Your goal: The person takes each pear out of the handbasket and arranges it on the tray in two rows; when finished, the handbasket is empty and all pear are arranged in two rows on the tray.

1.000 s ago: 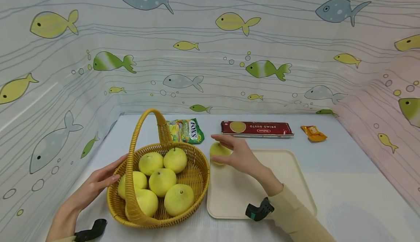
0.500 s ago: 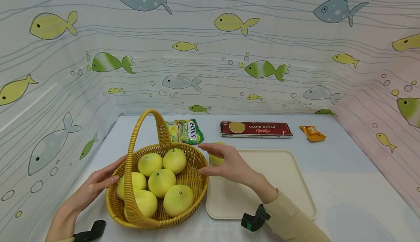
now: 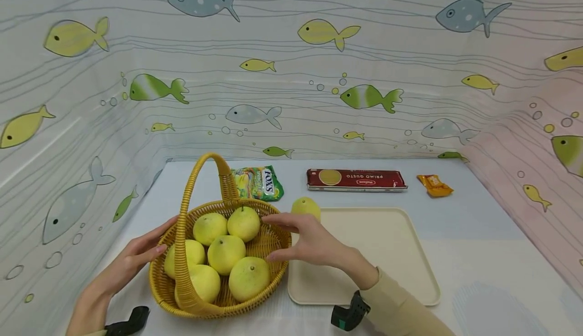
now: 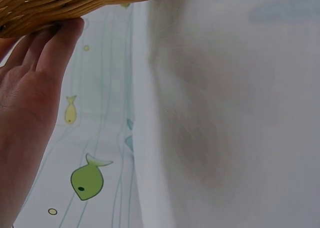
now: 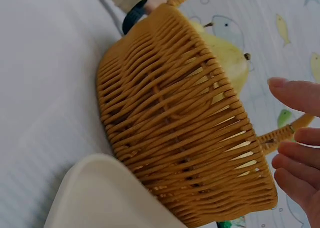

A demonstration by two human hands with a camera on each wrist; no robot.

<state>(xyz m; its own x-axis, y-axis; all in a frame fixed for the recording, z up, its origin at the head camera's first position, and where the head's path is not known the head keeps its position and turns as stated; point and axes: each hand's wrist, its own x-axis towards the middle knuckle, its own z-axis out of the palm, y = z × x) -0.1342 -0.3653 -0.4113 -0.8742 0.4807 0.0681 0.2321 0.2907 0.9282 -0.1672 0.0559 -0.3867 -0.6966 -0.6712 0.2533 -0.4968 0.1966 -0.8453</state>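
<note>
In the head view, a yellow wicker basket (image 3: 218, 313) with a tall handle holds several round yellow pears (image 3: 226, 254). My left hand (image 3: 122, 266) rests against its left side, thumb at the rim and fingers straight along the outside; the left wrist view shows those fingers touching the wicker wall (image 4: 75, 2). Over the basket's right rim hovers my right hand (image 3: 316, 240), thumb and fingers spread apart with nothing between them. Behind that hand, one more pear (image 3: 306, 207) sits at the far left corner of a cream tray (image 3: 364, 280), partly hidden.
Behind the basket lies a green candy bag (image 3: 258, 183). A long red biscuit packet (image 3: 356, 179) lies beyond the tray, with a small orange packet (image 3: 435, 185) to its right. Fish-patterned sheeting (image 3: 291, 98) walls the back and sides.
My right hand has moved left and slightly down, from around the pear at the tray's corner to over the basket's right rim. That pear stays on the tray; my left hand keeps its place.
</note>
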